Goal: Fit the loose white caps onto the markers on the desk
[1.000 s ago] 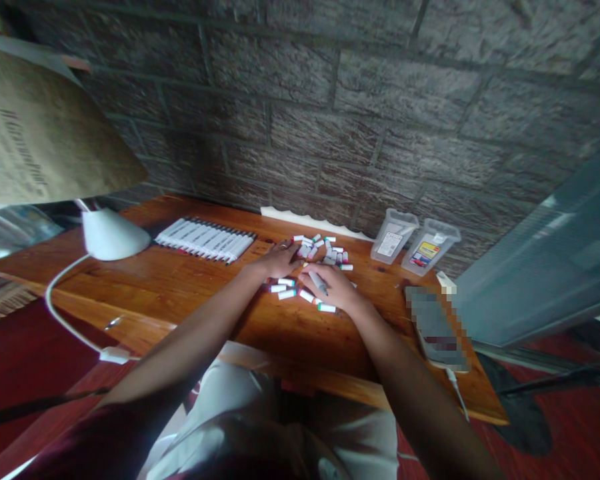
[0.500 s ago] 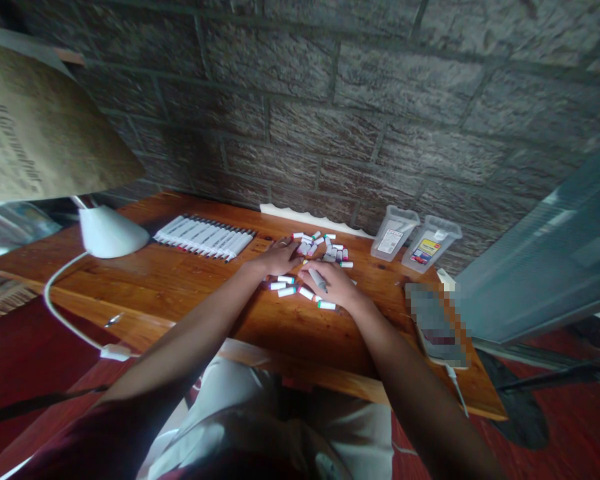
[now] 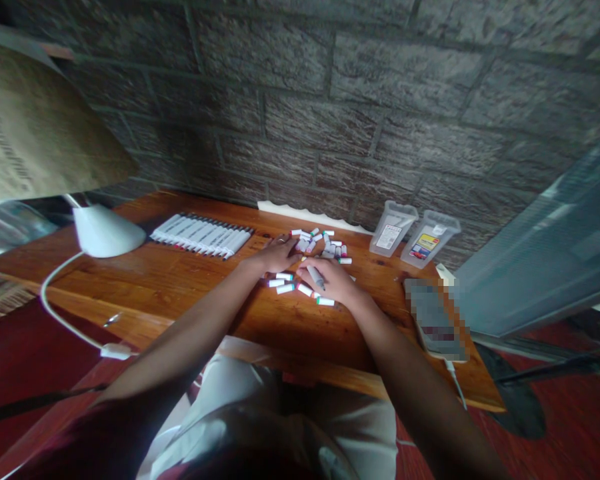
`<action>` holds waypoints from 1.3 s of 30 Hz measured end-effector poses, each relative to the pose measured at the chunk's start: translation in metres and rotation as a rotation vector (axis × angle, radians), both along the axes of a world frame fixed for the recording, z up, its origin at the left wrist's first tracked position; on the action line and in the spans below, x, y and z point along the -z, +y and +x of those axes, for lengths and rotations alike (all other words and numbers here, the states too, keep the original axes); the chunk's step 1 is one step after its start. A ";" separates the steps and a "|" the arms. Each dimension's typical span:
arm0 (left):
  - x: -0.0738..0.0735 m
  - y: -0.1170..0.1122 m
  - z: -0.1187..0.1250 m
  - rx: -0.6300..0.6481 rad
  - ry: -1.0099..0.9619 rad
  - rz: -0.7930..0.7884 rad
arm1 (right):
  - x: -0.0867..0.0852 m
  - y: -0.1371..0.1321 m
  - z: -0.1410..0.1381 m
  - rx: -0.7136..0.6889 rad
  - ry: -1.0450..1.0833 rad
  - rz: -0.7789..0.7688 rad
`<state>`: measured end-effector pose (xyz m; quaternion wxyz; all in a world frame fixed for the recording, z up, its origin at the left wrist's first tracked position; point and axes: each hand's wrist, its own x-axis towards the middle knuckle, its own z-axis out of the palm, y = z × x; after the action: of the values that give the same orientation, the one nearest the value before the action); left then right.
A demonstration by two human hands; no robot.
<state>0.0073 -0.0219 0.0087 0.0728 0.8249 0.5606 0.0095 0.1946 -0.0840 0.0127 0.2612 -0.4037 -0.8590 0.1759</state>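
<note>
My right hand (image 3: 333,281) rests on the wooden desk (image 3: 190,287) with its fingers closed round a grey marker (image 3: 315,277) that lies across them. My left hand (image 3: 275,255) reaches into a loose pile of small white marker caps (image 3: 325,245) with coloured ends, fingers curled over them; whether it holds one is hidden. More caps (image 3: 285,283) lie between and just below both hands.
A neat row of white markers (image 3: 203,235) lies at the left back of the desk. A white lamp base (image 3: 107,232) with its cord stands further left. Two clear plastic boxes (image 3: 413,233) lean at the brick wall. A phone (image 3: 435,320) lies at the right edge.
Both hands stay at the cap pile; the left fingers have shifted slightly among the caps. The view has drifted a little downward.
</note>
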 end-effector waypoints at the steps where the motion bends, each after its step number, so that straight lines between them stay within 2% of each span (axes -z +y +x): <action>1: -0.001 -0.001 0.000 -0.004 0.004 -0.007 | 0.000 0.000 0.000 -0.001 0.003 -0.004; 11: -0.008 -0.004 0.003 -0.004 0.022 -0.030 | 0.000 0.001 0.002 -0.020 -0.011 0.010; 21: 0.001 0.005 0.002 0.037 0.010 -0.014 | -0.002 -0.003 0.001 -0.019 -0.109 -0.005; 30: -0.004 0.000 0.004 0.017 0.041 -0.028 | -0.001 -0.003 0.000 -0.025 -0.153 0.026; 39: 0.000 0.003 0.001 0.034 0.041 -0.013 | -0.004 -0.005 -0.001 -0.014 -0.136 -0.002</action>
<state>0.0085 -0.0188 0.0083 0.0667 0.8339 0.5477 -0.0121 0.1939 -0.0887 0.0169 0.2005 -0.4088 -0.8774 0.1509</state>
